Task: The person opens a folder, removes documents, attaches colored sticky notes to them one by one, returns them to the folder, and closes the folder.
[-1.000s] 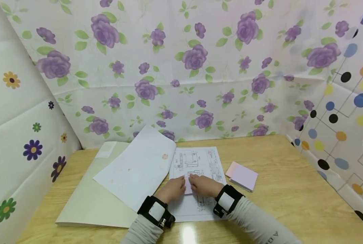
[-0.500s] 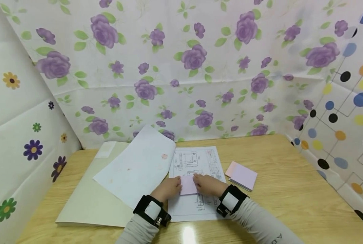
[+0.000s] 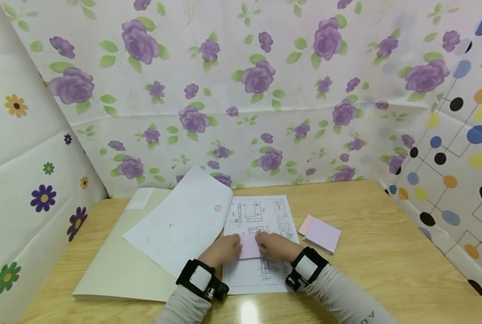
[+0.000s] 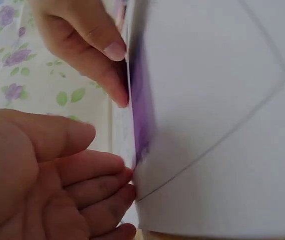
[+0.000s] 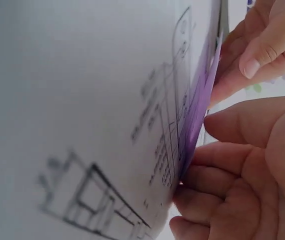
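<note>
A lilac sticky note lies over a printed technical drawing on the table. My left hand is at the note's left edge, its fingertips resting on the paper. At the right edge, my right hand touches the note with thumb and fingertips. From the left wrist, the left hand shows loosely bent fingers meeting the sheet, with the right hand beyond. In the right wrist view, the thumb of my right hand meets the edge of the purple note, which stands slightly off the sheet.
A pad of lilac and pink sticky notes lies right of the drawing. On the left, a white sheet is turned back over a large cream folder. Flowered cloth hangs behind the wooden table.
One second ago my hands were closer together over the note. They have since moved apart to its left and right edges, uncovering its middle. Over the last half second they barely move.
</note>
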`<state>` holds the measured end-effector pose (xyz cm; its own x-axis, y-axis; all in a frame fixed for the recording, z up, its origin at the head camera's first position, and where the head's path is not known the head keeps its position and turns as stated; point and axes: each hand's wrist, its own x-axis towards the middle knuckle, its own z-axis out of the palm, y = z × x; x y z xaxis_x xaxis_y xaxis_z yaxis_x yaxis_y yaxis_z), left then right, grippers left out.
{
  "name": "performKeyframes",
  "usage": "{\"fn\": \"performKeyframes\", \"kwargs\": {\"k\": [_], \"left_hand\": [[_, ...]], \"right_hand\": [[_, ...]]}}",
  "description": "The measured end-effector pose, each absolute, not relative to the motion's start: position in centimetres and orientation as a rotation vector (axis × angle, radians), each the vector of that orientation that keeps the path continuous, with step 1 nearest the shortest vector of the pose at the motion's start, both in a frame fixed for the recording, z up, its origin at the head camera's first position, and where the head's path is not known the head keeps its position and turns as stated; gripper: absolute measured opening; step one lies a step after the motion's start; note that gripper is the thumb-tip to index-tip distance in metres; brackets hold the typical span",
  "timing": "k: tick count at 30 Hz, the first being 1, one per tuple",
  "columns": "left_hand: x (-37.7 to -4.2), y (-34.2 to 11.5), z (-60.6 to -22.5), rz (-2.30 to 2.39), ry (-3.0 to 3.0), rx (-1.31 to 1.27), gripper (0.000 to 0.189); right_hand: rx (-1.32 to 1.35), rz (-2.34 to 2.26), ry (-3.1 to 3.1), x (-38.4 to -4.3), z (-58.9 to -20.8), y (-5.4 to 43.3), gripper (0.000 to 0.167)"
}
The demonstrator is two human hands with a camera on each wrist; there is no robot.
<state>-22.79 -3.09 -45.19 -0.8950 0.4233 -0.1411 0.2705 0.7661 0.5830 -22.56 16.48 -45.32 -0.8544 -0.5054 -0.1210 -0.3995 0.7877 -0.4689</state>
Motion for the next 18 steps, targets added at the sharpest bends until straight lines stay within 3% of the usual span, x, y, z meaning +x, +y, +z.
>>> {"fn": "performKeyframes", "kwargs": {"k": [5, 11, 18], "left_hand": [[-22.3, -4.3, -44.5, 1.141, 2.674, 0.443, 0.039], [-21.1, -8.1, -42.1, 1.511, 2.844, 0.346, 0.044], [-20.9, -15.2, -40.6, 1.664, 3.125, -0.218, 0.035]], "right_hand": [[-0.414, -1.075, 2.735, -21.9, -45.7, 17.8, 0.04], [-0.104, -1.657, 2.468, -20.0, -45.2, 21.3, 0.049], [0.007, -1.985, 2.095, -18.2, -44.6, 25.3, 0.055]]}}
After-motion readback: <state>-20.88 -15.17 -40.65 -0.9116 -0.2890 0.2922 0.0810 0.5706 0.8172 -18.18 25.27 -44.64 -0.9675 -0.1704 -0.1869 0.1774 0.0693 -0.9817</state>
